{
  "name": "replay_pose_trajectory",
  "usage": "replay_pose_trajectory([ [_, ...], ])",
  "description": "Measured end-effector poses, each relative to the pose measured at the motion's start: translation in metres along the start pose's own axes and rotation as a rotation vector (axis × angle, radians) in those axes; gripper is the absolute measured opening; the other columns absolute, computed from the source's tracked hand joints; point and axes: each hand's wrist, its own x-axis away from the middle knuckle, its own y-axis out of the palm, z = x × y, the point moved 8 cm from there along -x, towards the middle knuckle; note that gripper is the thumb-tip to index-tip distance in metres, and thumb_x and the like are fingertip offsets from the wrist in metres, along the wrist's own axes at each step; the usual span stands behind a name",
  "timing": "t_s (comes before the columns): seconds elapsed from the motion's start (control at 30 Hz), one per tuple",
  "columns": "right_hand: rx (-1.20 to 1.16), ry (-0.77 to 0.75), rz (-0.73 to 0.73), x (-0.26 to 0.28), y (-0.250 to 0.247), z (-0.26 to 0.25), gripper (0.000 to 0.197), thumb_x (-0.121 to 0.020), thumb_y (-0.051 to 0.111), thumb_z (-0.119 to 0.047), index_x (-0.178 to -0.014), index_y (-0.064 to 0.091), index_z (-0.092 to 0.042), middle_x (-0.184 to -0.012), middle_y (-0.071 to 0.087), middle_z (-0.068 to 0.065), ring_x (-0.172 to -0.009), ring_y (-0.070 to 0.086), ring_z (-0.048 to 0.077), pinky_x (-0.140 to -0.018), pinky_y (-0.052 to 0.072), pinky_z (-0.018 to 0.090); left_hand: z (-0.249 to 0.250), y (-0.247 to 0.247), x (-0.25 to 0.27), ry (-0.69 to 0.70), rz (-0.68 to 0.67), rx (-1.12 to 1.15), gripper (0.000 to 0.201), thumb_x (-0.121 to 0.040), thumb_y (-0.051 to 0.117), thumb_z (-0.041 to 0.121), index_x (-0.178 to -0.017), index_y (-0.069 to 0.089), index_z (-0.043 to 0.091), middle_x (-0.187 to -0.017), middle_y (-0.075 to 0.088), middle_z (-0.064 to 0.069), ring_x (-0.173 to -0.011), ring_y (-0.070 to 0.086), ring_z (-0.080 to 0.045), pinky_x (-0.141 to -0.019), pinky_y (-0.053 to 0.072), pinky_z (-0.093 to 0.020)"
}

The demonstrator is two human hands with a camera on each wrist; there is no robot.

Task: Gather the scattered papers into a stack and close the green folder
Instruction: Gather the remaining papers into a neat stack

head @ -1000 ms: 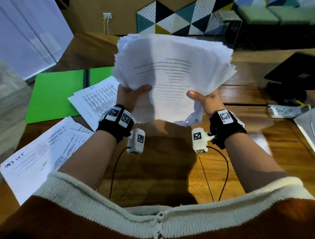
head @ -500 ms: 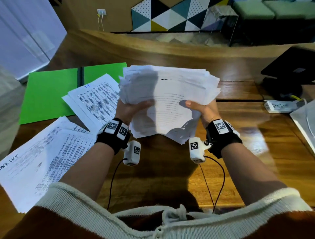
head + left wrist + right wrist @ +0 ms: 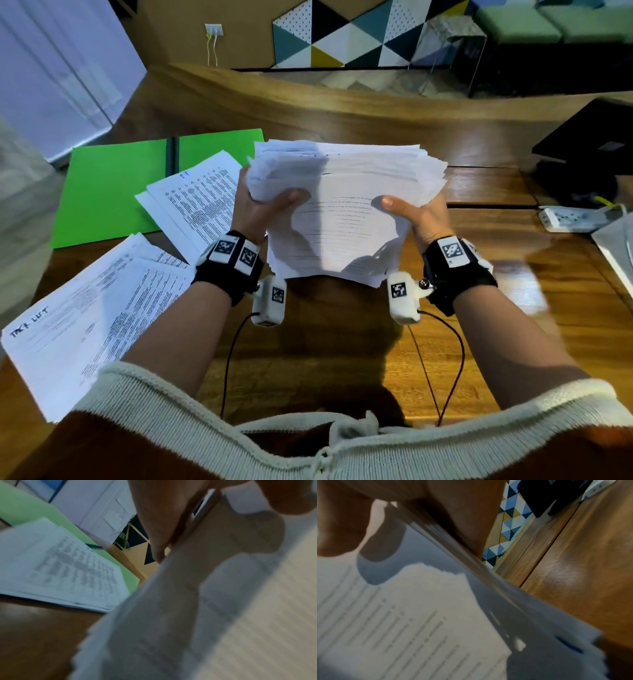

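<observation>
A thick stack of white printed papers (image 3: 346, 212) is held between both hands over the middle of the wooden table. My left hand (image 3: 260, 209) grips its left edge, thumb on top. My right hand (image 3: 418, 214) grips the right edge the same way. In the wrist views the paper stack (image 3: 205, 615) and the same stack (image 3: 412, 615) fill the frame, blurred. The green folder (image 3: 113, 192) lies open and flat at the back left. A few sheets (image 3: 198, 202) lie across its right half. More loose papers (image 3: 85, 318) are spread at the near left.
A white power strip (image 3: 575, 219) lies on the table at the right, behind it a black monitor base (image 3: 589, 150). A pale flat object (image 3: 616, 253) juts in at the right edge. Bare wood (image 3: 329, 342) lies in front of me.
The stack has come down from upright in front of my face to lower and flatter, close above the table. Both hands kept their grip throughout.
</observation>
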Motion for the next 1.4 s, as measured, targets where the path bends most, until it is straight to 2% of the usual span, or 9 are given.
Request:
replay_pose_trajectory([
  [0.2, -0.008, 0.024, 0.131, -0.002, -0.017, 0.027, 0.047, -0.079, 0.072, -0.002, -0.123, 0.056, -0.005, -0.11, 0.069, 0.001, -0.102, 0.067, 0.013, -0.08, 0.053, 0.022, -0.038, -0.015, 0.007, -0.094, 0.017, -0.042, 0.053, -0.069, 0.071, 0.006, -0.117, 0.049, -0.002, -0.096, 0.065, -0.009, -0.081, 0.065, -0.011, -0.069, 0.054, -0.025],
  [0.4, -0.043, -0.049, 0.228, -0.005, -0.011, 0.026, 0.031, -0.088, 0.064, -0.006, -0.117, 0.057, -0.014, -0.105, 0.067, -0.005, -0.098, 0.064, 0.007, -0.078, 0.05, 0.015, -0.023, 0.005, 0.001, 0.04, 0.059, -0.118, 0.027, -0.089, 0.057, 0.008, -0.107, 0.045, 0.023, -0.088, 0.059, 0.004, -0.066, 0.057, 0.007, -0.067, 0.047, -0.011],
  [0.6, -0.084, -0.12, 0.232, -0.01, -0.013, 0.006, 0.035, -0.087, 0.066, -0.011, -0.121, 0.057, -0.009, -0.115, 0.067, 0.006, -0.113, 0.061, 0.023, -0.093, 0.052, 0.033, 0.001, 0.023, 0.002, 0.079, 0.061, -0.052, 0.072, -0.073, 0.072, 0.028, -0.13, 0.035, 0.004, -0.105, 0.061, -0.008, -0.092, 0.059, -0.021, -0.089, 0.05, -0.042],
  [0.7, -0.061, -0.12, 0.182, -0.011, -0.016, -0.003, 0.041, -0.083, 0.067, -0.011, -0.122, 0.056, -0.004, -0.12, 0.064, 0.015, -0.117, 0.059, 0.032, -0.099, 0.049, 0.041, 0.005, 0.026, -0.001, 0.051, 0.024, -0.079, 0.076, -0.065, 0.073, 0.037, -0.125, 0.035, 0.012, -0.112, 0.06, -0.008, -0.096, 0.062, -0.02, -0.09, 0.051, -0.039],
  [1.0, 0.152, 0.074, 0.245, -0.007, -0.043, 0.043, 0.073, -0.069, 0.052, 0.013, -0.136, 0.037, -0.009, -0.117, 0.057, 0.006, -0.107, 0.055, 0.02, -0.073, 0.049, 0.019, -0.033, 0.024, -0.009, -0.058, -0.13, -0.254, 0.072, -0.043, 0.073, 0.02, -0.106, 0.038, 0.021, -0.101, 0.054, 0.001, -0.092, 0.055, -0.009, -0.08, 0.051, -0.025],
  [1.1, 0.361, 0.084, 0.215, -0.011, -0.041, 0.06, 0.068, -0.077, 0.046, 0.012, -0.138, 0.032, -0.013, -0.12, 0.052, 0.004, -0.113, 0.052, 0.024, -0.087, 0.046, 0.03, -0.054, 0.022, -0.011, -0.147, -0.161, -0.357, 0.069, -0.061, 0.07, 0.0, -0.116, 0.033, 0.02, -0.101, 0.054, 0.004, -0.092, 0.054, -0.008, -0.073, 0.049, -0.013],
  [1.17, 0.433, 0.099, 0.211, -0.013, -0.043, 0.07, 0.059, -0.086, 0.047, 0.01, -0.139, 0.032, -0.011, -0.117, 0.053, 0.002, -0.111, 0.051, 0.018, -0.088, 0.043, 0.025, -0.07, 0.017, -0.013, -0.185, -0.132, -0.509, 0.058, -0.075, 0.061, 0.003, -0.124, 0.032, 0.017, -0.103, 0.058, -0.004, -0.098, 0.056, -0.022, -0.078, 0.053, -0.019],
  [1.27, 0.56, 0.072, 0.29, -0.018, -0.051, 0.069, 0.04, -0.092, 0.05, 0.002, -0.131, 0.042, -0.002, -0.086, 0.052, 0.001, -0.091, 0.049, 0.016, -0.074, 0.04, 0.019, -0.078, 0.016, -0.017, -0.182, -0.077, -0.697, 0.058, -0.08, 0.051, 0.016, -0.134, 0.03, 0.008, -0.119, 0.059, -0.021, -0.11, 0.057, -0.037, -0.092, 0.049, -0.043],
  [1.4, 0.625, 0.116, 0.426, -0.028, -0.074, 0.067, 0.02, -0.088, 0.049, 0.006, -0.085, 0.049, -0.014, -0.072, 0.047, -0.005, -0.084, 0.049, 0.018, -0.062, 0.041, 0.01, -0.076, 0.04, -0.019, -0.201, -0.113, -0.913, 0.043, -0.096, 0.04, 0.006, -0.136, 0.027, -0.003, -0.128, 0.052, -0.026, -0.116, 0.053, -0.036, -0.083, 0.04, -0.032],
])
